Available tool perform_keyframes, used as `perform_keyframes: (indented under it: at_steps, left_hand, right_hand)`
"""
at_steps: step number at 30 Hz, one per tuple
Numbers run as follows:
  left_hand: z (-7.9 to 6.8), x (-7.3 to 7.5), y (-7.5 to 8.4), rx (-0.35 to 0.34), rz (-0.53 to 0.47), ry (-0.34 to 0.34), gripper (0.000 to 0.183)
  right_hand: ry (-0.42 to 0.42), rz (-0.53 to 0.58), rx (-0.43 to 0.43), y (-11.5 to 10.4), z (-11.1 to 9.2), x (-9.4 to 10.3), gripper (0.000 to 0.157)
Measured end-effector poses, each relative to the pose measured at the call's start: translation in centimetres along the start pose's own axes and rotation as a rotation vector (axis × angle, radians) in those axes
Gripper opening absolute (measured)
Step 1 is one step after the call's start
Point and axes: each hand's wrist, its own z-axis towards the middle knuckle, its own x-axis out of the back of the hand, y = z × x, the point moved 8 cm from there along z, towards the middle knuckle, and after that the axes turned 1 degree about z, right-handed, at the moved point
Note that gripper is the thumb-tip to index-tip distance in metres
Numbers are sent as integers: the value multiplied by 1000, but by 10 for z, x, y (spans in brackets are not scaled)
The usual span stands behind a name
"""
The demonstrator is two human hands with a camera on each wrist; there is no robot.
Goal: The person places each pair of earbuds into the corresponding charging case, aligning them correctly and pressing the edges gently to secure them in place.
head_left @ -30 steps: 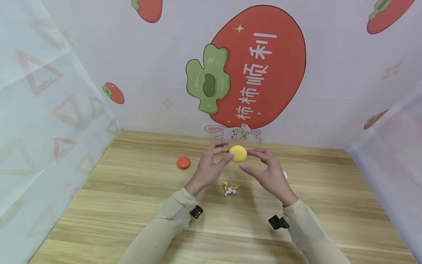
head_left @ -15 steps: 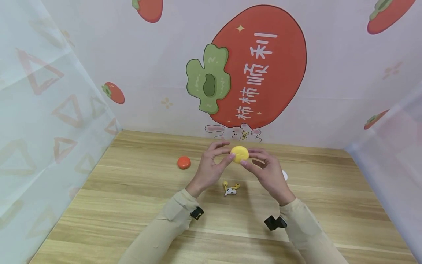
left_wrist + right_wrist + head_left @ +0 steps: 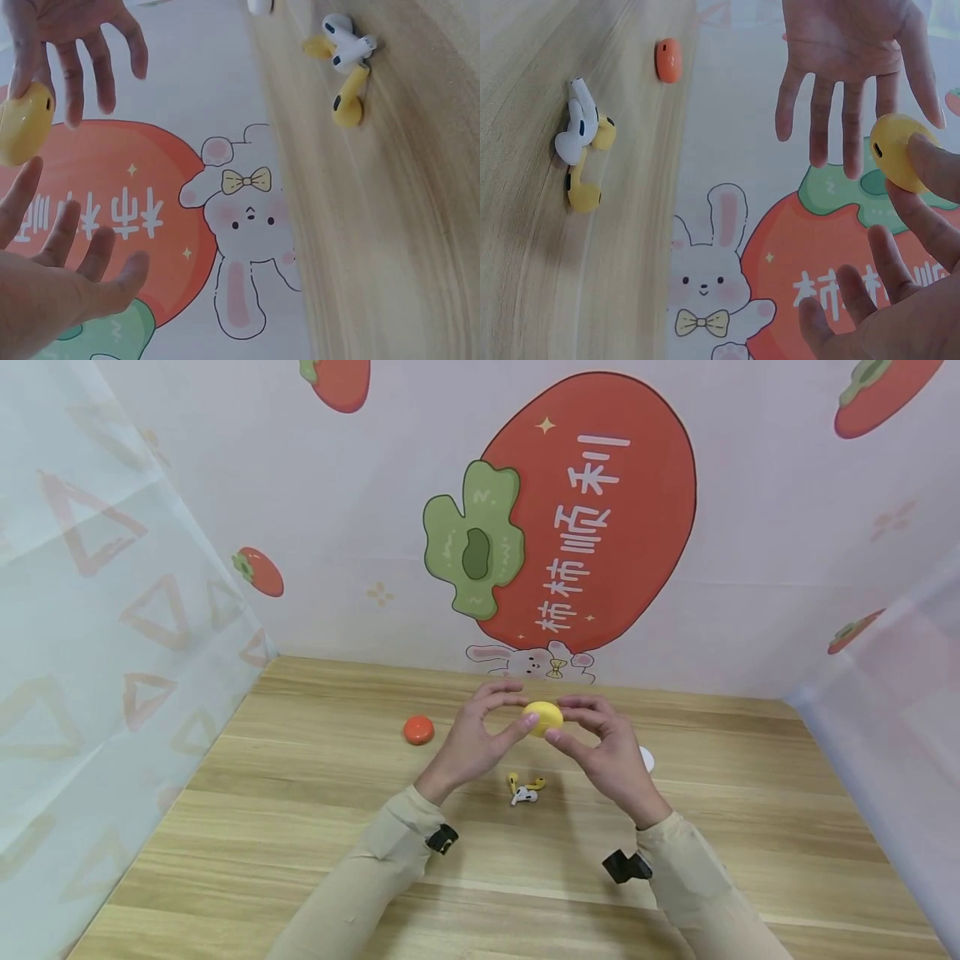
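Note:
A round yellow earbud case (image 3: 546,713) is held up above the table between both hands. My left hand (image 3: 474,737) has its thumb on the near side and its index finger at the far edge. From the other side my right hand (image 3: 613,758) pinches it with thumb and index finger, the other fingers spread. A small dark slot shows on the case (image 3: 900,150) in the right wrist view. Below the hands, yellow earbuds (image 3: 349,105) and white earbuds (image 3: 352,52) lie together in a small cluster on the wood.
An orange-red round case (image 3: 418,730) lies on the table left of the hands. A white round thing (image 3: 647,759) is partly hidden behind my right hand. The wooden table (image 3: 315,860) ends at a printed back wall (image 3: 337,527), with fabric walls on both sides.
My right thumb, apart from the yellow case a second ago, has come onto it. The case has tilted and dropped slightly between the hands. The earbuds and the orange-red case stay put.

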Motion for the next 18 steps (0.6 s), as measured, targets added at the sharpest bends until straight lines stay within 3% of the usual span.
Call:
perform_keyframes:
  at_steps: [8,18]
  left_hand:
    - [1,1,0,5,6,-42,25]
    - [3,4,0,-7,17,-26,23]
  right_hand:
    - [-14,-23,16,-1,-1,-3,26]
    - [-58,-12,-67,7,-1,-6,36]
